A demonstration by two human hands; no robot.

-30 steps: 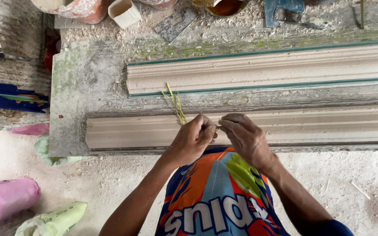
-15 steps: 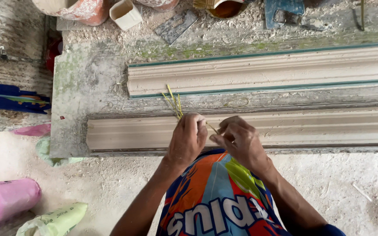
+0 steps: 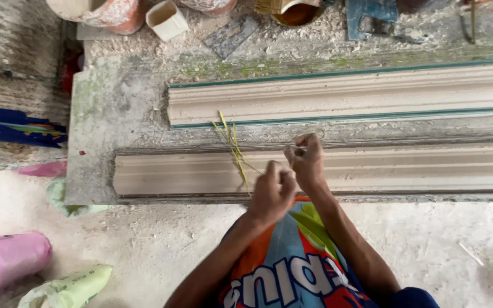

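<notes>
Thin yellow-green fibre strands (image 3: 232,145), fanned upward, over pale moulding strip (image 3: 189,174)

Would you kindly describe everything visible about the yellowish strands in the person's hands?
The yellowish strands are thin, stiff, straw-like fibres, pale yellow-green. They fan upward and leftward over the near moulding, tips loose. Their lower ends are pinched in the left hand; a finer piece seems to run toward the right hand.

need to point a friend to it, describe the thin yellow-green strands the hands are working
On the grey workbench lie two long cream moulded strips; take the nearer one. Above its left half, the left hand pinches a small bundle of yellow-green strands, the only thin, grassy thing there.
</notes>
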